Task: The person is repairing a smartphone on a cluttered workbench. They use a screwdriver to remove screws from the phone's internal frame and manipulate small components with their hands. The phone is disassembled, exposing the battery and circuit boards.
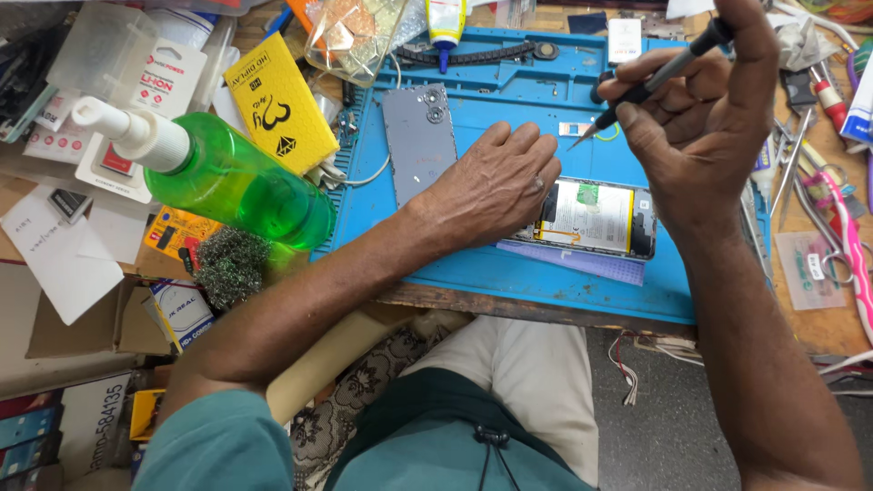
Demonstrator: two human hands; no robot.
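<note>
The left hand (496, 186) lies flat in the middle of the frame, palm down, fingers (532, 150) loosely spread and closed on nothing; its fingertips rest on the blue mat (509, 273) and the heel of the hand covers the left end of the opened phone (596, 218). That phone lies face down just right of centre, its back removed so that the white battery and a small green patch show.

The right hand (691, 118) is raised in the upper right of the frame, its fingers curled tight around a black screwdriver (659, 73). The tool slants down to the left, and its thin tip hangs above the mat, just above the phone's upper edge and apart from it.

The grey back cover (418, 141) of the phone lies on the mat left of the left hand, camera holes toward the top. A green spray bottle (232, 177) with a white nozzle lies tilted at centre left, beside a yellow packet (277, 105) and above a wad of steel wool (229, 264). Tweezers and pink-handled scissors (850, 245) crowd the wooden surface (814, 323) at the right edge. A white glue bottle (446, 23) stands at the top of the mat.
</note>
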